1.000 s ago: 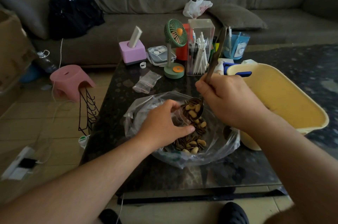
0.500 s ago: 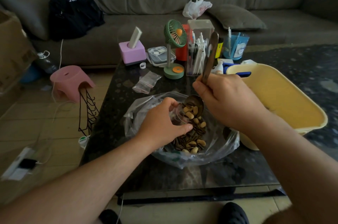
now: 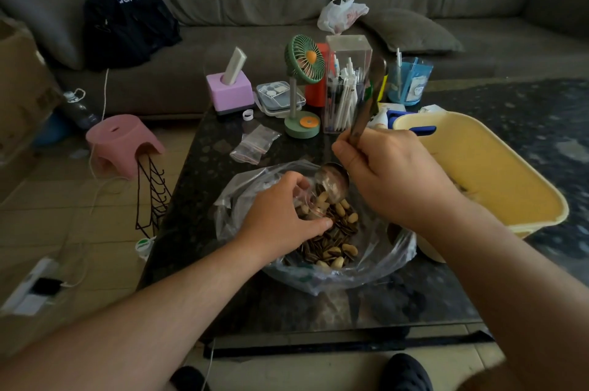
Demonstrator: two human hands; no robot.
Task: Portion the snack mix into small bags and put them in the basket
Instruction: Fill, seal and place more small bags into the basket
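Note:
A large clear plastic bag (image 3: 379,260) lies open on the dark table, holding a snack mix (image 3: 331,240) of striped seeds and pale nuts. My left hand (image 3: 280,218) holds a small clear bag (image 3: 314,205) open over the mix. My right hand (image 3: 395,177) grips a metal spoon (image 3: 366,103), handle pointing up, bowl tipped steeply at the small bag's mouth with nuts sliding in. A yellow basket (image 3: 497,180) stands at the right, partly behind my right arm.
Spare small zip bags (image 3: 255,143) lie behind the large bag. Further back stand a green desk fan (image 3: 301,84), a clear pen box (image 3: 345,84), a pink block (image 3: 229,94) and a blue cup (image 3: 409,81). A pink stool (image 3: 121,143) sits on the floor at left.
The spoon has tipped from nearly level to steep, its handle swinging upright. The nuts it carried have slid into the small bag. My left hand stayed in place.

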